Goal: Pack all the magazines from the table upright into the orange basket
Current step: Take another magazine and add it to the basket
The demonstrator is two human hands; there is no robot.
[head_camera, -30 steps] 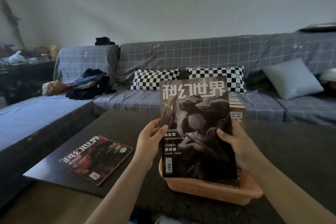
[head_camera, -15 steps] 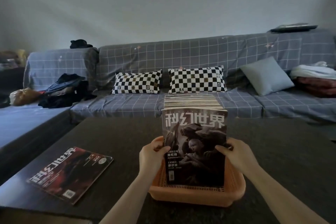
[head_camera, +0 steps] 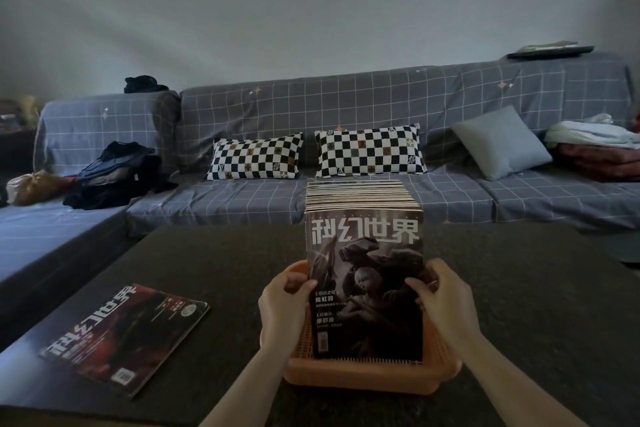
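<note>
An orange basket [head_camera: 363, 380] stands on the dark table near its front edge. A row of several magazines [head_camera: 360, 196] stands upright in it. The nearest one, a dark grey magazine [head_camera: 367, 274] with white title characters, stands at the front of the row. My left hand [head_camera: 285, 308] grips its left edge with the thumb on the cover. Its right edge is gripped by my right hand [head_camera: 445, 303], thumb on the cover too. A red and black magazine [head_camera: 124, 336] lies flat on the table to the left of the basket.
The dark table [head_camera: 519, 288] stretches back to a grey checked sofa [head_camera: 346, 107] with two checkered pillows [head_camera: 254, 161], a plain grey cushion [head_camera: 500, 142], a pile of dark clothes [head_camera: 110, 177] at left and folded blankets [head_camera: 599, 149] at right.
Both hands have lowered the dark grey magazine from above the basket down into it, against the front of the upright row. The red magazine has not moved.
</note>
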